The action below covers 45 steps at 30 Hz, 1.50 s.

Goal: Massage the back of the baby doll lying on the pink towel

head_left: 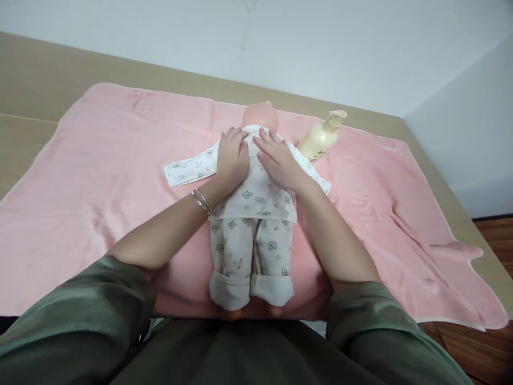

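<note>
A baby doll (260,116) lies on the pink blanket, its head toward the wall and its feet toward me. It wears a white printed top (256,200) and matching trousers (273,246) with turned-up cuffs. Flat on the upper part of the top rests my left hand (233,158), its fingers stretched toward the doll's head. My right hand (277,159) lies on the other side of the top, fingers slightly spread and angled inward. Neither hand grips anything. The doll's face is not visible.
A pale yellow pump bottle (320,138) stands tilted in view on the blanket, right of the doll. The creased pink blanket (120,160) covers most of a light wooden table (32,69). White walls (180,37) rise behind and to the right.
</note>
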Motion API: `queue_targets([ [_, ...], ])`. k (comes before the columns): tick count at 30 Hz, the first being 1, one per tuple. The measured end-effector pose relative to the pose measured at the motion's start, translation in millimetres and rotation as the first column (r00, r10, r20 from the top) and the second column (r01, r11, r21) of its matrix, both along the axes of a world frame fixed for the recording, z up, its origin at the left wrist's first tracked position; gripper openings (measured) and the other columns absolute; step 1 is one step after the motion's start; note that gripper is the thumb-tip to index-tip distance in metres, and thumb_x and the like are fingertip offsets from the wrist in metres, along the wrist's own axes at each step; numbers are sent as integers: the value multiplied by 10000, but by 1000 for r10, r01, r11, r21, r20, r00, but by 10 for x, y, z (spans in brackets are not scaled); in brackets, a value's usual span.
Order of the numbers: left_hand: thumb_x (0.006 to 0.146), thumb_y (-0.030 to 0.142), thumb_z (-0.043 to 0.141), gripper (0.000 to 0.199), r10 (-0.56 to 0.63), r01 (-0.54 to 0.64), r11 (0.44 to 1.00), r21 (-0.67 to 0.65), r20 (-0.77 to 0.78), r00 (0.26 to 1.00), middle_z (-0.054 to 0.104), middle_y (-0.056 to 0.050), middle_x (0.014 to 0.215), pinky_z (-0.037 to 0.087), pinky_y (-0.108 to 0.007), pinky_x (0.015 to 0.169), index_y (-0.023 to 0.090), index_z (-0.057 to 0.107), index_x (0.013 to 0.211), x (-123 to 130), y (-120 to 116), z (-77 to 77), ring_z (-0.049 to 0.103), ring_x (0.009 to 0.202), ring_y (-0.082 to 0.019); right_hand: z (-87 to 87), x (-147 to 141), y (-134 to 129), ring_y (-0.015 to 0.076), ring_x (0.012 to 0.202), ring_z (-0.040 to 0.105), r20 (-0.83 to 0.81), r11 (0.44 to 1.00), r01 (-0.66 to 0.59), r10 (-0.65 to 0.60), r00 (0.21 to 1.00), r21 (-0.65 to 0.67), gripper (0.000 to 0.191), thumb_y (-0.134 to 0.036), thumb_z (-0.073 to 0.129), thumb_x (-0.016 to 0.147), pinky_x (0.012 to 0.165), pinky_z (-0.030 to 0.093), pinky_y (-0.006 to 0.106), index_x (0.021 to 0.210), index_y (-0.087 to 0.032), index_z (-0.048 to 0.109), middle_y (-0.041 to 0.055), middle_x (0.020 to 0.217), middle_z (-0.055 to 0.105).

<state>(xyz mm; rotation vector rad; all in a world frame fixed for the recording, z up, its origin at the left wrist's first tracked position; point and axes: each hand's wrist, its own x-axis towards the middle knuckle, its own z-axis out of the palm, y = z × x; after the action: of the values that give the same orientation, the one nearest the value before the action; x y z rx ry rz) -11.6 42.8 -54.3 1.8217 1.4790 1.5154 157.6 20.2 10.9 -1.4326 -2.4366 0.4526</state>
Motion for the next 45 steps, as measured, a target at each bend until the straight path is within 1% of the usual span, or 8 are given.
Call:
queue_targets([
  [3, 926, 257, 509, 327, -3, 3, 999, -46, -3, 1000, 691, -104, 1444, 262, -539, 1378, 227, 704, 1187, 12, -22, -1, 525, 1492, -296, 32, 51, 1, 335, 1690, 143, 17, 992, 119, -119, 993, -31, 630, -427, 298, 1094, 1359, 154, 640, 1688, -217, 305, 89, 1800, 208],
  [8, 909, 225, 489, 351, 2, -4, 997, -72, -24, 1000, 739, -133, 1358, 408, -530, 1291, 197, 732, 1161, 40, -76, 80, 639, 1339, -304, 53, -328, -496, 421, 1656, 225, 139, 942, 314, -328, 934, 117, 653, -269, 330, 1069, 1351, 225, 596, 1650, 29, 298, 313, 1736, 245],
  [11, 904, 225, 483, 343, 11, -13, 999, -49, -26, 1000, 769, -117, 1295, 500, -492, 1200, 207, 742, 1128, 30, -78, 95, 677, 1250, -294, 34, -471, -633, 406, 1663, 211, 155, 968, 175, -204, 967, 181, 642, -214, 371, 1031, 1361, 201, 607, 1633, 8, 353, 275, 1747, 256],
  [15, 927, 226, 461, 340, -12, 11, 999, -44, -24, 1000, 780, -100, 1255, 511, -476, 1177, 226, 744, 1116, 13, -73, 82, 686, 1208, -283, 56, -316, -345, 329, 1695, 116, 154, 995, 66, -76, 985, 68, 681, -216, 414, 998, 1385, 109, 609, 1661, -83, 333, 161, 1795, 184],
  [21, 896, 212, 553, 320, -12, 12, 998, -55, 10, 1000, 758, -88, 1318, 476, -472, 1226, 235, 737, 1156, 20, -64, 49, 655, 1285, -286, 54, -91, -109, 392, 1688, 96, 59, 967, 251, -248, 967, -51, 836, -512, 383, 1057, 1362, 148, 649, 1670, 24, 193, 275, 1774, 135],
  [28, 879, 186, 527, 320, 19, -21, 996, -91, -20, 1000, 767, -113, 1273, 497, -491, 1197, 215, 739, 1117, 37, -89, 113, 672, 1237, -303, -32, -464, -609, 424, 1667, 177, 122, 965, 188, -212, 969, 182, 664, -228, 374, 1013, 1352, 183, 653, 1638, -8, 336, 251, 1758, 249],
  [38, 979, 343, 456, 347, -45, 43, 999, -28, -60, 997, 729, -117, 1354, 420, -498, 1277, 221, 697, 1197, 31, -86, 39, 621, 1347, -299, 5, -109, -78, 405, 1684, 111, -21, 983, 185, -185, 982, -15, 673, -477, 427, 1041, 1325, 145, 736, 1660, -225, 345, 113, 1804, 181],
  [45, 1070, 413, 335, 418, 55, -47, 998, -39, 233, 971, 784, -80, 1182, 562, -409, 1111, 231, 711, 1047, 53, -191, 123, 704, 1173, -236, -76, -446, -551, 486, 1656, 151, 41, 949, 285, -293, 955, 137, 649, -319, 439, 1022, 1286, 117, 813, 1644, -146, 381, 180, 1778, 241],
])
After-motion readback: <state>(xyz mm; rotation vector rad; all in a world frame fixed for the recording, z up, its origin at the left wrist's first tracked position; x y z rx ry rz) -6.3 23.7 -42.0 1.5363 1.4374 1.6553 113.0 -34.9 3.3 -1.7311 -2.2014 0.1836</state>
